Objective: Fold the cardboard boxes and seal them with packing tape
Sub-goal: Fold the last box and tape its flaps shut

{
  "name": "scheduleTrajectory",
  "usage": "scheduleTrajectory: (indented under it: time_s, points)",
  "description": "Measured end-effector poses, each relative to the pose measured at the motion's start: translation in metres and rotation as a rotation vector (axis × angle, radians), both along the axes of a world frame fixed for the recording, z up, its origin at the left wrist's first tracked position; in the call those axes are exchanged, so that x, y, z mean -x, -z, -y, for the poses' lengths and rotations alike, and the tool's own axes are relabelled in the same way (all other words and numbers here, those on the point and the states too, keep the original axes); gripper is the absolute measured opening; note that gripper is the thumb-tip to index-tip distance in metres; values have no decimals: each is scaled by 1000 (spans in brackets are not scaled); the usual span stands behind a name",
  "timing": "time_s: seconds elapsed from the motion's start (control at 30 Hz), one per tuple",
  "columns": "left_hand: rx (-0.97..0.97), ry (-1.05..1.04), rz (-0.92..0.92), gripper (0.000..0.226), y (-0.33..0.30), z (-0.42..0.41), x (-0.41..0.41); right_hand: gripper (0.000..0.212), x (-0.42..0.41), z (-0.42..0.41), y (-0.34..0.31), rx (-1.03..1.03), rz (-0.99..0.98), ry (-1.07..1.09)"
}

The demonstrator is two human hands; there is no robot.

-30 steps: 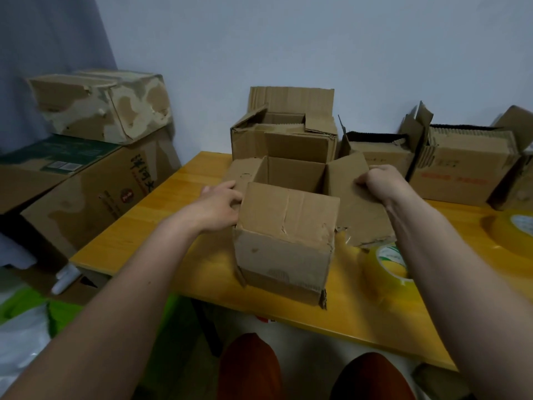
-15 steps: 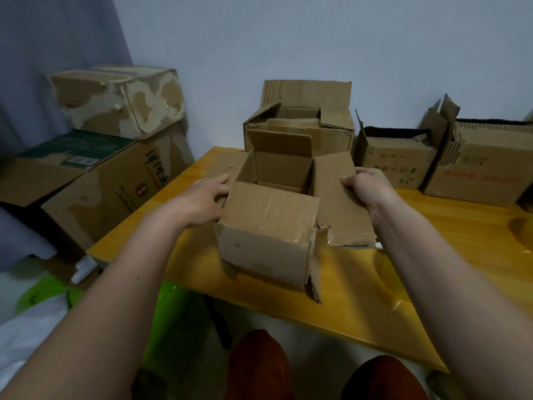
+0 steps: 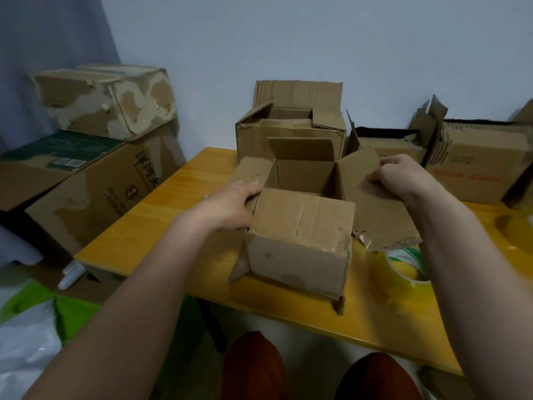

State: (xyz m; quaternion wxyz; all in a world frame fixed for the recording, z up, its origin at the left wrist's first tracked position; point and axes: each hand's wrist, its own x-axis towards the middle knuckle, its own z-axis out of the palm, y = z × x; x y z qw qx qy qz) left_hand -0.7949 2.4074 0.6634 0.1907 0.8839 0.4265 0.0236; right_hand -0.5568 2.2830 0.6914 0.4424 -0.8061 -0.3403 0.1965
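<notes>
A small open cardboard box [image 3: 300, 249] stands near the front edge of the yellow wooden table [image 3: 161, 220]. Its near flap is folded in over the top, its far flap stands upright, and both side flaps lie spread outward. My left hand [image 3: 230, 209] holds the box's left side under the left flap. My right hand [image 3: 403, 177] grips the far edge of the torn right flap [image 3: 380, 215]. A roll of clear yellowish packing tape [image 3: 403, 272] lies on the table just right of the box, partly under that flap.
Several more open cardboard boxes [image 3: 291, 131] line the table's back edge against the wall. A second tape roll [image 3: 519, 229] shows at the right edge. Large stacked cartons [image 3: 95, 180] stand left of the table. My knees [image 3: 253, 368] are below the front edge.
The far flap came up to stand upright. My right hand slid toward the far edge of the right flap. The tape roll, hidden half a second ago, shows again beside the box.
</notes>
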Motion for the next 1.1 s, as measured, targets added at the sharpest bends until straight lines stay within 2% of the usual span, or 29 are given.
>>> scheduleTrajectory:
  time_s: [0.13, 0.3, 0.43, 0.53, 0.6, 0.67, 0.73, 0.83, 0.9, 0.97, 1.03, 1.07, 1.1]
  points:
    - [100, 56, -154, 83, 35, 8, -13, 26, -2, 6, 10, -4, -45, 23]
    - [-84, -65, -245, 80, 35, 1, -7, 32, 7, -2, 45, -29, -184, 15]
    - [-128, -84, -229, 74, 33, -5, 8, 28, 17, -8, 71, -65, -365, 25]
    - [-1, -50, -140, 75, 47, -3, 20, 31, 15, -10, 79, -71, -449, 32]
    - [69, -17, -17, 81, 55, -1, 24, 32, 7, -10, 77, -70, -430, 42]
    - [100, 16, 32, 85, 59, 4, 25, 36, -3, -10, 76, -62, -383, 58]
    - [100, 5, 57, 79, 63, 8, 24, 41, -7, -10, 77, -63, -364, 65]
    - [-48, -84, 147, 47, 67, 14, 20, 57, -3, -11, 84, -71, -217, 54]
    - [-56, -146, 314, 39, 72, 16, 19, 68, 2, -6, 88, -9, 34, -12]
    - [108, -207, 508, 50, 76, 21, 19, 63, 9, 6, 91, 118, 449, -75]
    - [171, -192, 560, 64, 83, 26, 19, 44, 18, 23, 91, 106, 800, -175]
    - [132, -150, 526, 69, 87, 28, 19, 35, 23, 33, 90, 69, 833, -249]
    - [78, -106, 483, 74, 91, 30, 19, 38, 29, 43, 89, 39, 777, -323]
